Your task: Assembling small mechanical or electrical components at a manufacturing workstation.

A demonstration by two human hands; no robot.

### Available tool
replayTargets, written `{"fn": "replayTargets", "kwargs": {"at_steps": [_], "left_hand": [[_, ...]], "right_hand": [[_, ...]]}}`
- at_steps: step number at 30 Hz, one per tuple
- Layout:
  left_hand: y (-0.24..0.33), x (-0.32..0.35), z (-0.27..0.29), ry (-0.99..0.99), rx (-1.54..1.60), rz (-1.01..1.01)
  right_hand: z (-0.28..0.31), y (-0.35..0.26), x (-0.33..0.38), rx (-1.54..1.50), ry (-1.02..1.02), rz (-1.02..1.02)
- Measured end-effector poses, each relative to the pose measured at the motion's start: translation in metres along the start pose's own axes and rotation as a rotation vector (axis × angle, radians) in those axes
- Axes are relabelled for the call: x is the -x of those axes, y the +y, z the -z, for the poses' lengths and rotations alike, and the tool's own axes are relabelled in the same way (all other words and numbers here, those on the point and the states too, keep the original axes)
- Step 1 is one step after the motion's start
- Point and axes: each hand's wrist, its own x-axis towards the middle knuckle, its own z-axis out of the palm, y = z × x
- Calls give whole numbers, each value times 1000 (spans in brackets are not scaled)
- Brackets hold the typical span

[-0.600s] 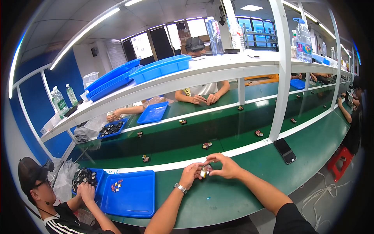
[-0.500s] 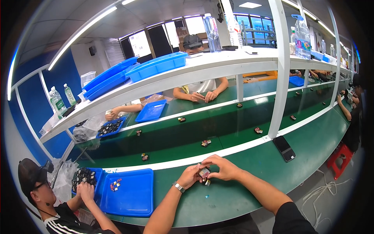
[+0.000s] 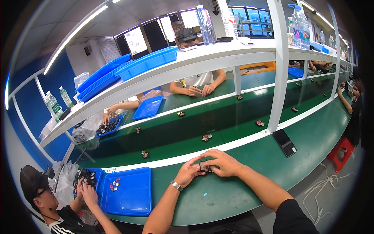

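Over the green bench, my left hand point(image 3: 188, 172) and my right hand point(image 3: 225, 164) meet around a small dark rectangular electronic part point(image 3: 204, 167). The left fingers and thumb grip its left side. From the right, my other hand's thumb and fingers close on it, covering much of the piece. Its exact kind is too small to make out. A metal-banded watch point(image 3: 177, 185) sits on my left wrist. Left of my hands stands a blue tray point(image 3: 130, 199) with a few small red and pale parts point(image 3: 115, 184) in it.
Beyond a white rail, a green conveyor belt point(image 3: 230, 134) carries several small parts. A black phone point(image 3: 284, 143) lies beside a white post point(image 3: 278, 70). A co-worker point(image 3: 37, 187) on the left reaches into a tray of black parts point(image 3: 86, 177). Overhead runs a white shelf point(image 3: 163, 72).
The part has been turned in my fingers: its pinkish face and pale piece showed before, now a dark frame does. The co-worker's hands at left have shifted slightly. My view has tilted a little.
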Motion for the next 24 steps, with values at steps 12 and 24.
{"fn": "replayTargets", "kwargs": {"at_steps": [12, 24], "left_hand": [[-10, -2, -9, 93, -106, -19], [-13, -3, -7, 67, -62, -39]], "right_hand": [[-8, -3, -3, 48, -1, -67], [-10, 0, 2, 21, -59, -78]]}}
